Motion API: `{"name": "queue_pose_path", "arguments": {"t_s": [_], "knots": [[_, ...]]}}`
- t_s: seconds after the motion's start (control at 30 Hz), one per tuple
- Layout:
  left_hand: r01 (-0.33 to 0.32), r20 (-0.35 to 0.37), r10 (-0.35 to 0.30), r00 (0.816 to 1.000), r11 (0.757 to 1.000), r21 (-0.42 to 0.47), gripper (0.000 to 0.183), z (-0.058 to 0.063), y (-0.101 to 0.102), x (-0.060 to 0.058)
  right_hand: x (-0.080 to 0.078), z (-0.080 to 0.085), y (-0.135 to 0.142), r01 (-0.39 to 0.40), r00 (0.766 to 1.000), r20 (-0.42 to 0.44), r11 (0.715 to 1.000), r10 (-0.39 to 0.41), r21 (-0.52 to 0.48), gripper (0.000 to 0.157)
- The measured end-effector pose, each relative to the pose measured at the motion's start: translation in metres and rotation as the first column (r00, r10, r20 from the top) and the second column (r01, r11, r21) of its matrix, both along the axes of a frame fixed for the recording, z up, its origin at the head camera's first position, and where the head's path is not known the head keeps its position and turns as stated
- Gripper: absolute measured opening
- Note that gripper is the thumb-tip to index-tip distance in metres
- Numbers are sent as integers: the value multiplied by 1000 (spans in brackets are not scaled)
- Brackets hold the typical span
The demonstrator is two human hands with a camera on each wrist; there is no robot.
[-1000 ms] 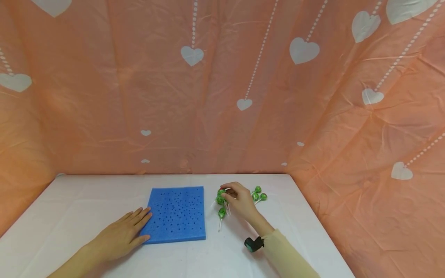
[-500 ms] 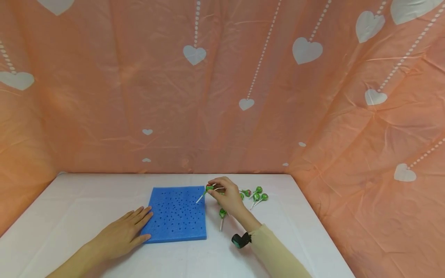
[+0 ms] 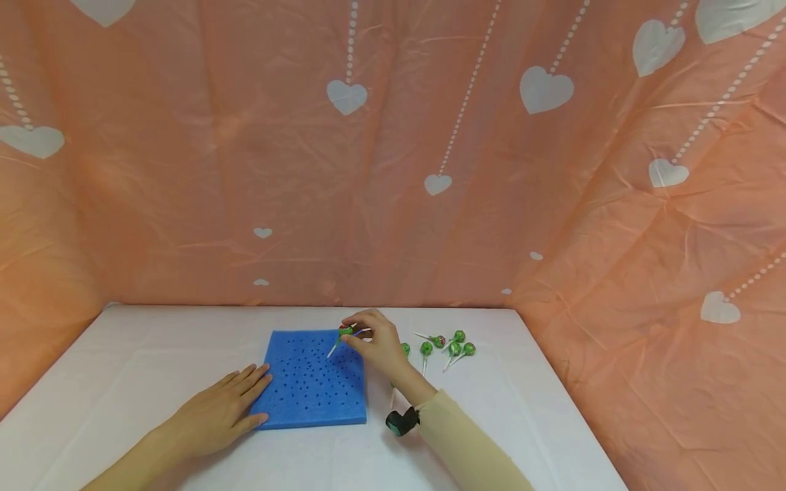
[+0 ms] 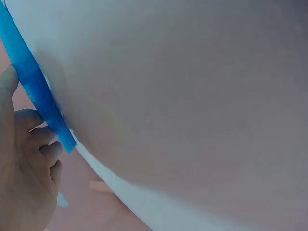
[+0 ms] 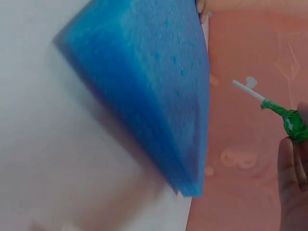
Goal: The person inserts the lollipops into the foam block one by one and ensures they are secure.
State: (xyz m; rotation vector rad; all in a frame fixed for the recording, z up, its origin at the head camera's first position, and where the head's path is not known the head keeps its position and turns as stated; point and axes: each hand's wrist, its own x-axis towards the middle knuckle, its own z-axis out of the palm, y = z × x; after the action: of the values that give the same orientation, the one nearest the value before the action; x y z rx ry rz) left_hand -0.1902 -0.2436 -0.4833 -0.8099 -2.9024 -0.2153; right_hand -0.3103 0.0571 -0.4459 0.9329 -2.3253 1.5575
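My right hand [image 3: 382,346] pinches a green-wrapped lollipop [image 3: 346,331] by its candy head, over the far right part of a blue foam block [image 3: 307,411]. The lollipop's white stick slants down and left, its tip apart from the foam in the right wrist view, where the green wrapper [image 5: 294,126] shows between the fingers. Small dark holes dot the block's top. My left hand [image 3: 215,416] lies with fingers spread and fairly straight, touching the block's left edge. In the left wrist view, fingertips rest along the blue side [image 4: 36,84].
Right of the block lie several more lollipops [image 3: 455,348] on the white table [image 3: 295,464], some partly hidden behind my right hand and wrist. A black wrist camera [image 3: 402,421] hangs under the right wrist. An orange curtain with hearts [image 3: 387,259] stands behind the table.
My right hand has picked a lollipop from the group, lifted it and carried it left over the block, its stick turned down. The left hand has stayed in place.
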Motion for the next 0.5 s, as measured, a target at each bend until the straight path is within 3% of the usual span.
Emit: {"name": "queue_pose_path", "arguments": {"t_s": [0.5], "knots": [[-19, 65, 18, 998, 1000, 8, 71, 4, 1, 0, 4, -8, -36, -45, 998, 52, 996, 41, 83, 23]]}}
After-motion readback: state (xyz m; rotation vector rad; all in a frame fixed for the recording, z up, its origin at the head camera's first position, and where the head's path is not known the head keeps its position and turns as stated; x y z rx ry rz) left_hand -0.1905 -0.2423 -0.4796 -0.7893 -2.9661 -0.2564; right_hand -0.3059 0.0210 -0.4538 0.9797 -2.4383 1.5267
